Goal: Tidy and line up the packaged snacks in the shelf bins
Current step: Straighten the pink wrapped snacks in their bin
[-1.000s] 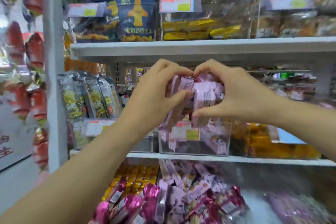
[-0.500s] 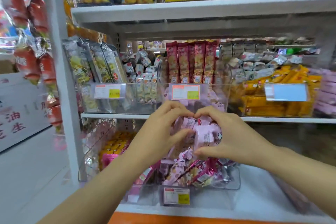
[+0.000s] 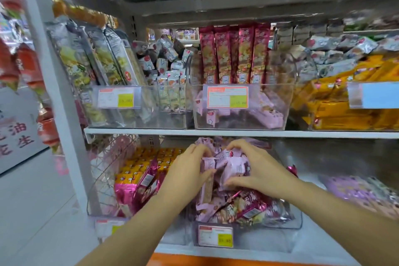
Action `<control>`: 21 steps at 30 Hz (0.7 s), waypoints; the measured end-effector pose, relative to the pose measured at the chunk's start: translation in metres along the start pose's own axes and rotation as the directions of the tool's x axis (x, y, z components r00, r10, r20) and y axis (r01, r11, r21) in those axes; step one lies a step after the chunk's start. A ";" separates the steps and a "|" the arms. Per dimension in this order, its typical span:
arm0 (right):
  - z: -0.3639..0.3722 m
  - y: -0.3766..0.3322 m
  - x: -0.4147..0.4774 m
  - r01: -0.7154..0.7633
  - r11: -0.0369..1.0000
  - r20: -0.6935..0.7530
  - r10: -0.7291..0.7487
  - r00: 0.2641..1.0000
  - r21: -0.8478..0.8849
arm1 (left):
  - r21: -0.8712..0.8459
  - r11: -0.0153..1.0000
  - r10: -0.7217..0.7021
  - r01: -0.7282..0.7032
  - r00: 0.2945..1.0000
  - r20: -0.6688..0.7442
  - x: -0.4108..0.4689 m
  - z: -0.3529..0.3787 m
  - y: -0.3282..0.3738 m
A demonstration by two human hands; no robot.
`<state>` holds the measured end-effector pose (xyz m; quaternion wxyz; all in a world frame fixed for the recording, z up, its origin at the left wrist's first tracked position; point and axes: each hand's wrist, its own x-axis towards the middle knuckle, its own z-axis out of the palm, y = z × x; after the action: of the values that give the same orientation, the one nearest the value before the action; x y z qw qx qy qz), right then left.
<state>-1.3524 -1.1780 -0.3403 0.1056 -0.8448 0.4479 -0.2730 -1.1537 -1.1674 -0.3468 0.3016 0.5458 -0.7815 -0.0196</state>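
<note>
A bundle of small pale pink snack packets (image 3: pixel 228 163) is clasped between both my hands over a clear bin (image 3: pixel 295 220) on the lower shelf. My left hand (image 3: pixel 187 166) grips the bundle from the left, fingers curled over its top. My right hand (image 3: pixel 257 168) grips it from the right, thumb under and fingers over. The bin below holds a loose pile of pink and magenta packets (image 3: pixel 241 207). One shelf up, another clear bin (image 3: pixel 287 103) holds a few of the same pale pink packets (image 3: pixel 267 114).
Tall red snack packs (image 3: pixel 233 54) stand behind the upper pink bin. To its left a bin of grey-green packs (image 3: pixel 95 65); to its right yellow packs (image 3: pixel 345 112). The lower left bin holds magenta and yellow packs (image 3: pixel 138 179). A white shelf post (image 3: pixel 54 84) rises at left.
Both hands have carried the pink bundle down from in front of the middle shelf bin to just above the lower bin. The view has tilted downward.
</note>
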 end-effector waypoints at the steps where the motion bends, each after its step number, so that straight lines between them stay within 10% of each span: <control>1: 0.002 0.003 0.005 -0.003 1.000 0.026 0.003 1.000 0.004 | 0.004 0.999 -0.040 0.040 0.999 0.012 0.004 0.002 -0.001; 11: 0.006 0.012 0.024 -0.044 0.943 0.135 0.093 0.986 -0.331 | 0.431 0.893 -0.270 0.128 0.919 0.287 0.022 0.018 -0.014; 21: 0.006 0.024 0.021 0.094 0.941 0.237 -0.015 0.971 -0.326 | 0.412 0.911 -0.146 0.025 0.953 0.267 0.028 0.019 -0.012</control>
<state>-1.3568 -1.2096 -0.3474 0.0039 -0.8885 0.4488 -0.0956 -1.1595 -1.2017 -0.3543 0.0627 0.6212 -0.7796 0.0485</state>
